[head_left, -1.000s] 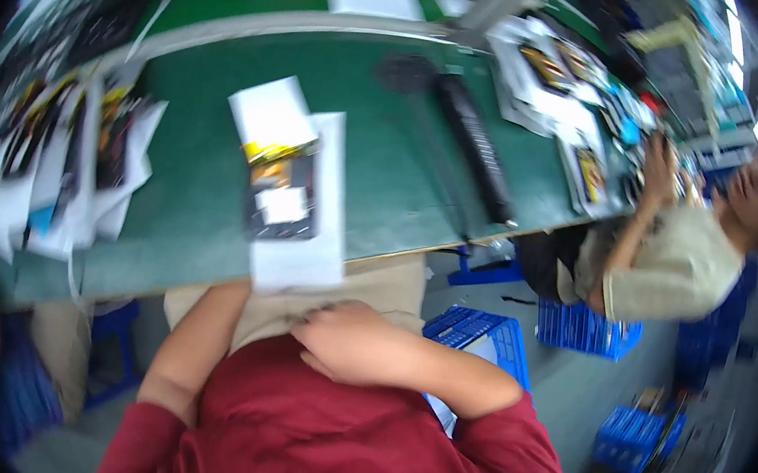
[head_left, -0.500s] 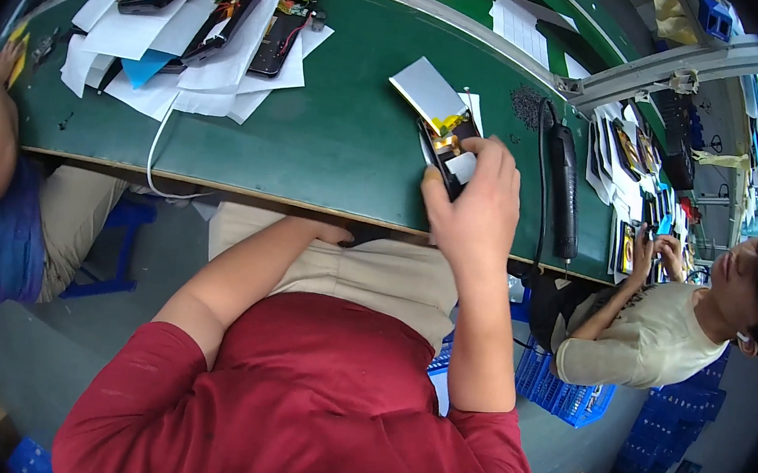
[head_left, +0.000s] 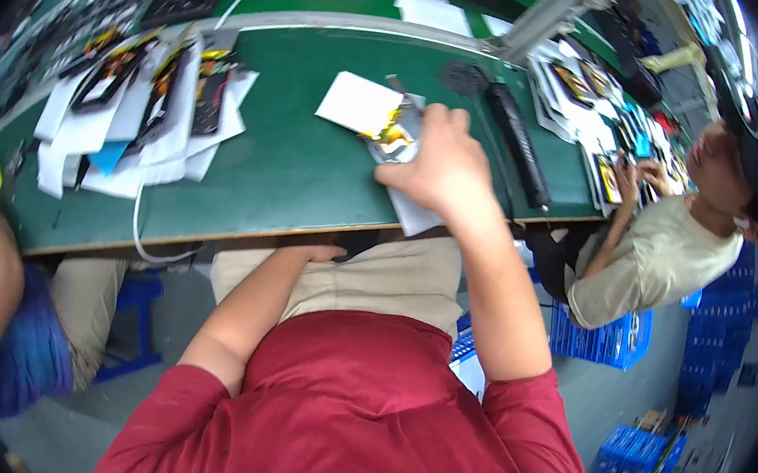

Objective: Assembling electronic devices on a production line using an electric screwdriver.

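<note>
Cannot see part of the opened device [head_left: 392, 143] behind the right hand [head_left: 445, 165], nor all of the left-side co-worker [head_left: 17, 337], cut off at the edge. Cannot make out single bits in the dark pile [head_left: 463, 77].

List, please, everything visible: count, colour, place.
opened device: one, mostly grey, bench centre
panel: one, white, left of device
loose sheet: one, white, near side of device
workbench: one, green, beneath these
rod tool: one, black, right of device
bits: uncountable, dark, by tool's far end
paper piles: two, mostly white, bench sides
cables: two, white, left front and back
baskets: several, blue, floor right
co-workers: two, pale and bluish shirts, both sides
shirt: one, dark red, bottom centre
left grip: one, bare, at lap
right grip: one, bare, over device
</note>
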The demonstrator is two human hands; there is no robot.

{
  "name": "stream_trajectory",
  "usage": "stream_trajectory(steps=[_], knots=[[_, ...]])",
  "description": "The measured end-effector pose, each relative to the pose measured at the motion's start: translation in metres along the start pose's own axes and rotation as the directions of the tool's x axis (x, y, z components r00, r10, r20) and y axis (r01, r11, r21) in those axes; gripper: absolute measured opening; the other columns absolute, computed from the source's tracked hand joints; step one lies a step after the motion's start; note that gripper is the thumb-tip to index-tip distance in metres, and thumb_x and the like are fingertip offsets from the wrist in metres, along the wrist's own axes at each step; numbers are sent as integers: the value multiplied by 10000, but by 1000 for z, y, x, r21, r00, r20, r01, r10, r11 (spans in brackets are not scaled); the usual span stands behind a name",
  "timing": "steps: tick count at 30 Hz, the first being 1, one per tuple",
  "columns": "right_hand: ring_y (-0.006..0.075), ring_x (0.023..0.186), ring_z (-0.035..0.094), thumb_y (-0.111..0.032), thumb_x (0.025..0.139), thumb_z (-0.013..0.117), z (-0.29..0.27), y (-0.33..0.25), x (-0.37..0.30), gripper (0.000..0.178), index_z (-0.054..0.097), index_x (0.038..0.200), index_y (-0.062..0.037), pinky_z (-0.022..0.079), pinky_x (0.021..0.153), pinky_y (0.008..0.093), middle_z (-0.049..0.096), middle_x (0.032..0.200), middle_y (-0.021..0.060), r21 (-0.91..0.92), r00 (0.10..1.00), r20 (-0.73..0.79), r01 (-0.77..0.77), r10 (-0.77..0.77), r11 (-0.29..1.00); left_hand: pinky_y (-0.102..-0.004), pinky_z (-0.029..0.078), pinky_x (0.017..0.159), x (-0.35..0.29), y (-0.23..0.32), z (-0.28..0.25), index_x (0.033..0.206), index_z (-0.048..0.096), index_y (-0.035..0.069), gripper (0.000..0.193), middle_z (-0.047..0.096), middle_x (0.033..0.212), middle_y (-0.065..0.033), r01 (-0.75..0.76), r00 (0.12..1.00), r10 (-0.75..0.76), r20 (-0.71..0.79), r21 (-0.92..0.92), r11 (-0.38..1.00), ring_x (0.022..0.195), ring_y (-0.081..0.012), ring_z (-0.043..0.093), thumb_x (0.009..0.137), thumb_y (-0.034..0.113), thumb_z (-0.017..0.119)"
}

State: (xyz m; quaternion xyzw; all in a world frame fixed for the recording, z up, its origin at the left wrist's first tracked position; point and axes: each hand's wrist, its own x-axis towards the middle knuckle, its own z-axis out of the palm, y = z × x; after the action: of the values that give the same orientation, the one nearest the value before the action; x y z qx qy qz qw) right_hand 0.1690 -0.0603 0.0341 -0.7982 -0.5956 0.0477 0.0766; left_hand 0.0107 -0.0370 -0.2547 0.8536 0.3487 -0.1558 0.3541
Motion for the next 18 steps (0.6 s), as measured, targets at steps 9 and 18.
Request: stream_trajectory(steps=[9, 18], knots=[[311, 1178, 629, -361, 602, 841, -49, 110, 18, 936, 537, 1372, 76, 482, 1063, 372, 637, 1278, 247, 528, 999, -18, 47, -45, 848, -429, 399, 1142, 13, -37, 41, 1328, 666, 58, 558, 647, 1367, -189, 36, 999, -27, 34, -315, 949, 1284, -337, 574, 946, 464, 655], [255, 1080, 668, -441, 663, 870, -140, 418, 57, 1005, 498, 1425, 98, 518, 959, 352, 665, 1242, 195, 371, 842, -336, -295, 423, 881, -518, 208, 1261, 6, 8, -8, 1590, 387, 132, 899, 353, 1640, -198, -23, 999, 20, 46, 54, 998, 1519, -404, 294, 883, 627, 637]])
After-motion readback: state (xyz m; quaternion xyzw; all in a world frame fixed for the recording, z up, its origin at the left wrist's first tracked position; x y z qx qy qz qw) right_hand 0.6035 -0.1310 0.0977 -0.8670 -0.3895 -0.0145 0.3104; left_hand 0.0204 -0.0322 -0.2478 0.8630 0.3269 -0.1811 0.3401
